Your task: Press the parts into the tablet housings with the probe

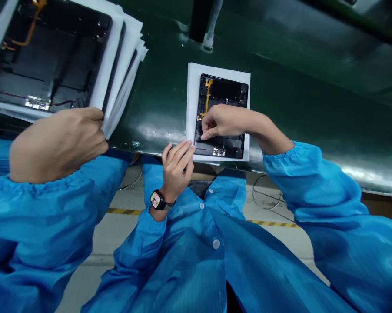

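Here's the right hand over the black casing, which lies on white paper on the green bench; that grip curls inward, can't tell if it pinches anything! Left hand, grip unclenched, fingers extended at the casing's lower-left corner.

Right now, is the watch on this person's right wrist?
No, it is the left hand that wears the watch; the right hand, over the black panel, has none.

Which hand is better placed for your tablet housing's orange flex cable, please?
Probably the right hand, over the tablet housing beside the orange flex cable; the left hand is at the housing's corner.
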The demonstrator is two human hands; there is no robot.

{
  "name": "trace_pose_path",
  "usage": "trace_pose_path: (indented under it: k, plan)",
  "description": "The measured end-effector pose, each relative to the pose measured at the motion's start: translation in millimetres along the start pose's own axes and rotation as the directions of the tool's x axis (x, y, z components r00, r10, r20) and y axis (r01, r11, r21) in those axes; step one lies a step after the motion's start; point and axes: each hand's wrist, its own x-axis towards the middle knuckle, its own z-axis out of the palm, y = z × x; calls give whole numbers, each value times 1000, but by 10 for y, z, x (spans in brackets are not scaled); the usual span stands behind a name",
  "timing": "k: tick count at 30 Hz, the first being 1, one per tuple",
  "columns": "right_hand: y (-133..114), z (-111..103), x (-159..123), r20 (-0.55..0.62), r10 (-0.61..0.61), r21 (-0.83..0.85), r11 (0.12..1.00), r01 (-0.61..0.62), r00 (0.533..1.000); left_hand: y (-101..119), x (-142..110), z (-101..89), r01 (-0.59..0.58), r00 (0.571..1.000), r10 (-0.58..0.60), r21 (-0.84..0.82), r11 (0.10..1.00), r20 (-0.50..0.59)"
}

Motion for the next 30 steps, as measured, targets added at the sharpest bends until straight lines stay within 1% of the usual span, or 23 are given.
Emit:
trace_pose_path:
  k: [3, 5, 8, 11, 15, 18, 21, 24, 27, 30]
  plan:
    - [68, 17, -3, -38, 8, 34, 999, -7, 999, 2, -1, -35, -88, 995, 84, 74, 993, 51]
    - [103, 23, -8, -62, 0, 73, 997, 4, 998, 29, 15, -81, -116, 989, 105, 114, 987, 103]
    - [127, 28, -18, -71, -9, 122, 992, 18, 997, 121, 67, -158, -104, 979, 74, 151, 983, 191]
    - [130, 32, -24, -73, 7, 166, 986, 5, 997, 244, 127, -194, -73, 970, 23, 200, 977, 242]
    - [147, 50, -27, -83, -2, 196, 980, 19, 997, 378, 169, -153, -15, 966, -45, 229, 973, 254]
    - [179, 81, -34, -109, -25, 211, 976, 48, 994, 419, 185, -130, -3, 962, -61, 235, 972, 266]
    - [206, 118, -52, -136, -55, 218, 972, 84, 989, 403, 211, -174, -69, 952, -22, 281, 957, 307]
    - [207, 147, -81, -166, -70, 216, 971, 105, 984, 358, 226, -264, -142, 945, 47, 276, 951, 325]
    - [207, 168, -106, -183, -80, 220, 968, 120, 980, 331, 204, -308, -150, 952, 70, 253, 956, 298]
    - [238, 192, -103, -202, -85, 229, 964, 132, 976, 332, 164, -262, -135, 965, 65, 268, 954, 255]
